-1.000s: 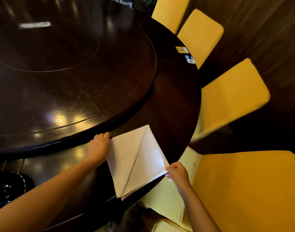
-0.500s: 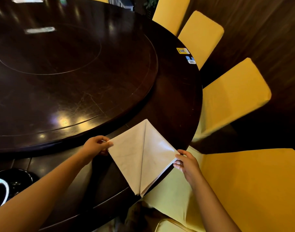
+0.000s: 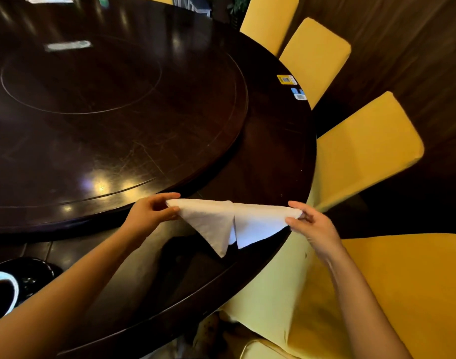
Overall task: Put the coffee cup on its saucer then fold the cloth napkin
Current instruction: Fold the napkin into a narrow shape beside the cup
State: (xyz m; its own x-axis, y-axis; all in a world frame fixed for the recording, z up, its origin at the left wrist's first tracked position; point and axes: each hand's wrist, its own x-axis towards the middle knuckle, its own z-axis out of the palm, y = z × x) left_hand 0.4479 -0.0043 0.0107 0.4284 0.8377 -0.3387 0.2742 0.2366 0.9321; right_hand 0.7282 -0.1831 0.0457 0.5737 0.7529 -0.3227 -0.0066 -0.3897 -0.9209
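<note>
The white cloth napkin (image 3: 216,221) hangs above the dark table, stretched between both hands, its two folded points drooping toward the table's near edge. My left hand (image 3: 150,212) pinches its left corner. My right hand (image 3: 308,222) pinches its right corner. At the lower left edge of the view, the white-rimmed coffee cup (image 3: 7,283) with dark liquid stands on its black saucer (image 3: 34,270); both are partly cut off by the frame and by my left forearm.
A large round dark wooden table (image 3: 278,156) carries a raised turntable (image 3: 113,104). Yellow-covered chairs (image 3: 361,149) ring its right side, one (image 3: 413,288) right below my right arm. Small stickers (image 3: 286,79) lie near the far right rim.
The napkin lay flat on the table as a folded diamond; both hands have gripped its side corners and lifted it, so its points now hang down.
</note>
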